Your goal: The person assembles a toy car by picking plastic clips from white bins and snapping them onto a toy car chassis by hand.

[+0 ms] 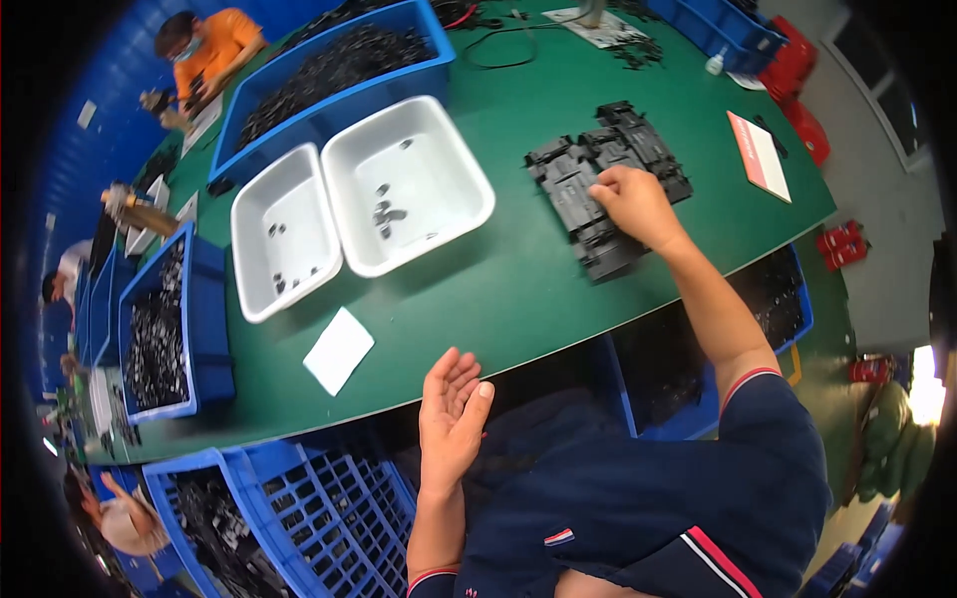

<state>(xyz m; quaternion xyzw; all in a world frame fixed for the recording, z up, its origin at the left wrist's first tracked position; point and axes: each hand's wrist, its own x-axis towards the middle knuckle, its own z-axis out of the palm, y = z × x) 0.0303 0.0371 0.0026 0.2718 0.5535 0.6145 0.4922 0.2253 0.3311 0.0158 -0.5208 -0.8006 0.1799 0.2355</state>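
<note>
On the green table, several black moulded plastic parts lie side by side to the right of centre. My right hand reaches over them, its fingers closed at the edge of one part; the fingertips are partly hidden. My left hand is raised palm up at the table's front edge, fingers apart and slightly curled, with nothing in it. A white sheet of paper lies beyond it to the left. Two white trays, a larger one and a smaller one, hold a few small black pieces.
Blue bins with black parts stand at the back and left. A blue crate and another blue bin sit below the table's front edge. A red-and-white booklet lies at right. Another person works across the table.
</note>
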